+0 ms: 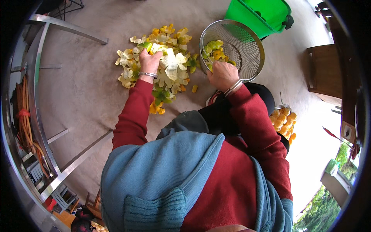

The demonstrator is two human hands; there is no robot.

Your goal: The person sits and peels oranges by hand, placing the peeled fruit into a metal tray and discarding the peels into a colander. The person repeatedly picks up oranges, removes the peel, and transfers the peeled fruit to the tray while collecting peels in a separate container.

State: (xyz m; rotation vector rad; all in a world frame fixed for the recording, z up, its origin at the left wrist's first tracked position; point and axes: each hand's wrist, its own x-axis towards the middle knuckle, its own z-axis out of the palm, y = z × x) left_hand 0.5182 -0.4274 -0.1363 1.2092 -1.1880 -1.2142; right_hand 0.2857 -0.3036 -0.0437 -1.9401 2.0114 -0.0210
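Observation:
My left hand (149,61) reaches into a heap of citrus peels (171,78) on the floor. Its fingers are around a green piece of citrus peel (145,45), with white-sided peels beside the thumb; the fingertips are partly hidden. To the right stands a round perforated metal basket (252,52), tilted a little, holding several green and orange peels (215,49). My right hand (223,74) is curled over the basket's near rim, thumb on the outer side; the other fingers are largely hidden.
A green plastic tub (258,16) stands just beyond the basket. Peeled orange fruits (282,121) fill a container by my right leg. Metal frame legs (72,29) and a coiled orange hose (24,113) are at left, a wooden cabinet (326,71) at right.

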